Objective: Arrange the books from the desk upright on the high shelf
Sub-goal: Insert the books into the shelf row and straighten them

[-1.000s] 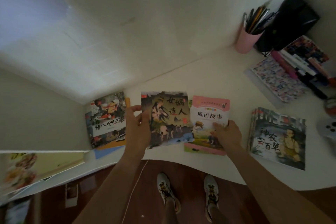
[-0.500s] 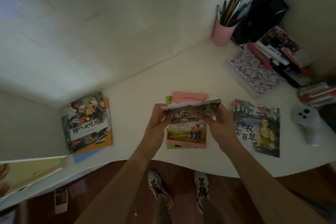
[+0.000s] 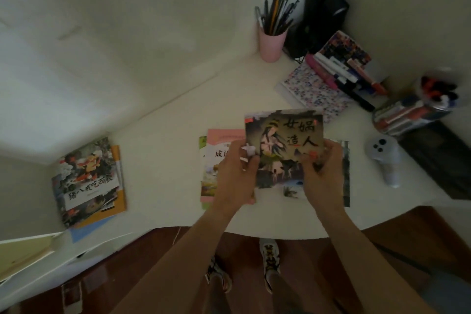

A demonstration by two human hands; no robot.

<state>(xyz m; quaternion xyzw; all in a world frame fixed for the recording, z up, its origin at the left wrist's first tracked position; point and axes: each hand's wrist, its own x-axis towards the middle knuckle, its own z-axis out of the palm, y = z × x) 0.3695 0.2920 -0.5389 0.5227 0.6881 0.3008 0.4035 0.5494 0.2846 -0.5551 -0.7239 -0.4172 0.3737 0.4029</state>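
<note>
Above the tabletop (image 3: 163, 135), one dark picture book (image 3: 285, 145) was held cover-up, left hand (image 3: 235, 176) gripping its left edge, right hand (image 3: 322, 173) its right. One pink book (image 3: 216, 150) lay beneath at left; one book stack (image 3: 89, 181) sat far left. One pink pen cup (image 3: 271, 43) stood behind.

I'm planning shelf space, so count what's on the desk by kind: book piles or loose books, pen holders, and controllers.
Books or book piles: 4: held book, pink book, left pile, book beneath the hands
Pen holders: 2: pink cup, clear holder
Controllers: 1: white controller
Total: 7
</note>
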